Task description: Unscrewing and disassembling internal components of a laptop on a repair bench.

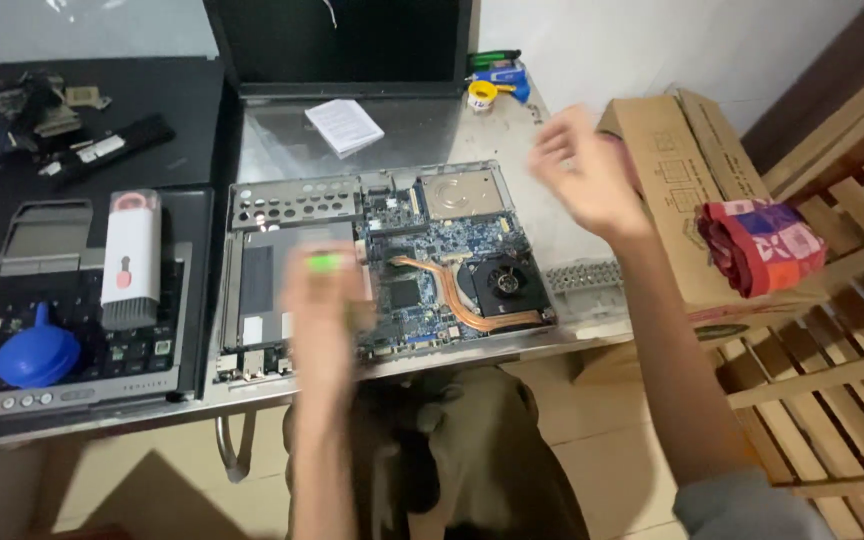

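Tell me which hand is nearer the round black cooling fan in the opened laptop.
Left. The left hand, blurred and holding something small and green, hovers over the laptop base left of the round black cooling fan. The right hand is raised above the table's right edge, farther away.

1. The left hand (pixel 320 300) is hovering, blurred, at lower centre-left of the frame, fingers curled.
2. The right hand (pixel 584 175) is hanging raised at upper right, fingers spread loosely.

Bare steel table (pixel 422 130) lies open between the opened laptop base (pixel 392 260) and the dark screen (pixel 342 40) behind, broken only by a small white booklet (pixel 344 125). A cardboard box (pixel 682 190) crowds the right side and a keyboard (pixel 62 330) carrying a white cleaning tool (pixel 130 258) and blue blower (pixel 37 355) blocks the left. The blurred left hand (pixel 322 310), seemingly gripping something green (pixel 324 262), covers the base's front.
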